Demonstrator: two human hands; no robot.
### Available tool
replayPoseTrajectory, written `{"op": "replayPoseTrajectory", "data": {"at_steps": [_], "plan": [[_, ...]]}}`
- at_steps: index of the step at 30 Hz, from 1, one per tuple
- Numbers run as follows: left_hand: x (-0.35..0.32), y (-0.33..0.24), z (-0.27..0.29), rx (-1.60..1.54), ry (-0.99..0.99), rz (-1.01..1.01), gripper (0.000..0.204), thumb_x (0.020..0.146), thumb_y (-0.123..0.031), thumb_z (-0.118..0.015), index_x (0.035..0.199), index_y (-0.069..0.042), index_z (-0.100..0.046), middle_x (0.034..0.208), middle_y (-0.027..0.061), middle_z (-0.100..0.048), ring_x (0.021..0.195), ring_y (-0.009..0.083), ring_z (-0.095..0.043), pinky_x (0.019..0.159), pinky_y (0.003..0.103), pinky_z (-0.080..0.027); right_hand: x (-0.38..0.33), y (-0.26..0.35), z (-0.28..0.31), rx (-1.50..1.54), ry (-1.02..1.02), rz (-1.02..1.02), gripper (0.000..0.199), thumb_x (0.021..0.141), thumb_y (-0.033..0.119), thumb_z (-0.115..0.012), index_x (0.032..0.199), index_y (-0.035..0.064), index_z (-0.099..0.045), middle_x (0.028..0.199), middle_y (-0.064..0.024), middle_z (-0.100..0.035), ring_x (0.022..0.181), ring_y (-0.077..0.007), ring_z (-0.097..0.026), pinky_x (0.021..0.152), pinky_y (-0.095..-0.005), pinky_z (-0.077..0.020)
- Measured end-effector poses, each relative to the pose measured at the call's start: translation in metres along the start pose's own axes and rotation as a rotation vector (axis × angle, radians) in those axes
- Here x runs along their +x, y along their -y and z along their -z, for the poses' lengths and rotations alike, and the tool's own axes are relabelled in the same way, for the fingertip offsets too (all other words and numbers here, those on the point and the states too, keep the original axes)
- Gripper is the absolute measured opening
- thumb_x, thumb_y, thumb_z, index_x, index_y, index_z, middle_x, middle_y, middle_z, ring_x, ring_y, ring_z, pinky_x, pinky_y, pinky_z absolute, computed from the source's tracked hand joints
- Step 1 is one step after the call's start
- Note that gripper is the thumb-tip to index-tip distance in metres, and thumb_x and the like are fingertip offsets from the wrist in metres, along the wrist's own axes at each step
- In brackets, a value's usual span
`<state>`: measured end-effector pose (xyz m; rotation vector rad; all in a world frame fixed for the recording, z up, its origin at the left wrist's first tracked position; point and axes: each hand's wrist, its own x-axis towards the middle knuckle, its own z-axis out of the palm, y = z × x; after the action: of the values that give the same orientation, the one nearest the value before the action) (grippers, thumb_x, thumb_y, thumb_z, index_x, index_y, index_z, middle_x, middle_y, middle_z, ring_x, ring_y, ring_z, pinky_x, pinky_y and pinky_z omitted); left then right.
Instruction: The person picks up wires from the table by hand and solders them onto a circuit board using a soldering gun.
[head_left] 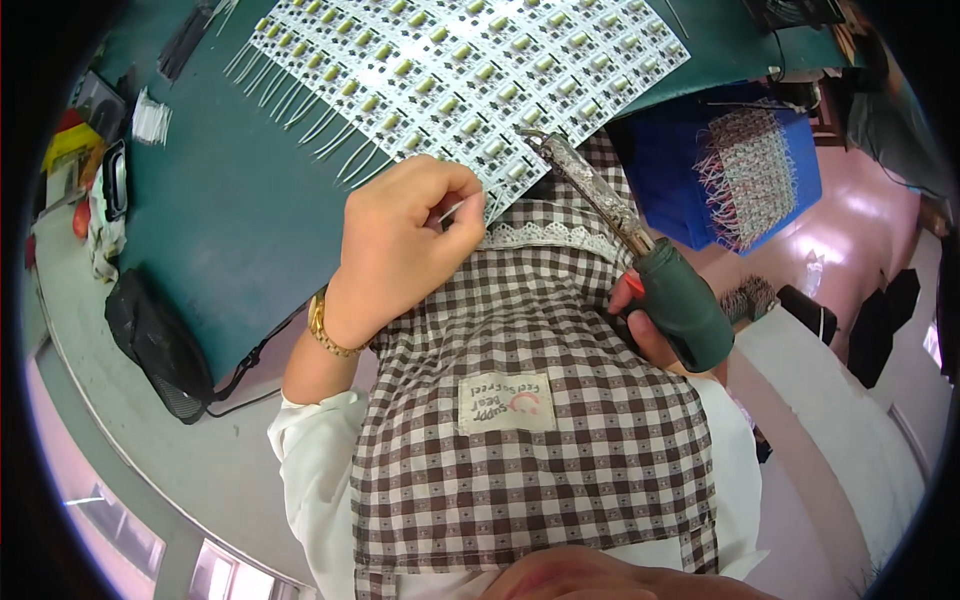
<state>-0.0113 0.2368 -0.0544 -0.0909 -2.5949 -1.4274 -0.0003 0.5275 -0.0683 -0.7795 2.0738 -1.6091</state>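
Observation:
My left hand [405, 235] is closed at the near edge of a white panel of small circuit boards [470, 75], pinching a thin silvery wire [452, 208] between thumb and fingers. A gold watch [325, 330] sits on that wrist. My right hand [645, 320] grips the dark green handle of a soldering iron [640, 260], mostly hidden behind it. The iron's metal barrel points up and left, its tip near the panel's near edge. Many wire leads stick out from the panel's left side.
The panel lies on a dark green mat [220, 200] on a grey bench. A blue bin [745, 170] with more wired boards stands at the right. A black pouch [155, 340] with a cable lies at the mat's left edge. A checked apron [530, 400] fills the foreground.

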Motion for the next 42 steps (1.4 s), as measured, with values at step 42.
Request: {"op": "replayPoseTrajectory", "data": {"at_steps": [42], "plan": [[0.002, 0.014, -0.003, 0.123, -0.008, -0.079, 0.007, 0.069, 0.0, -0.067, 0.069, -0.003, -0.061, 0.062, 0.0009, -0.056, 0.051, 0.006, -0.047, 0.046, 0.02, -0.037, -0.012, 0.015, 0.013, -0.001, 0.143, -0.278, 0.037, 0.09, 0.016, -0.054, 0.12, -0.0047, -0.047, 0.091, -0.0118, -0.058, 0.086, -0.0184, -0.056, 0.079, -0.0308, -0.0449]]}}
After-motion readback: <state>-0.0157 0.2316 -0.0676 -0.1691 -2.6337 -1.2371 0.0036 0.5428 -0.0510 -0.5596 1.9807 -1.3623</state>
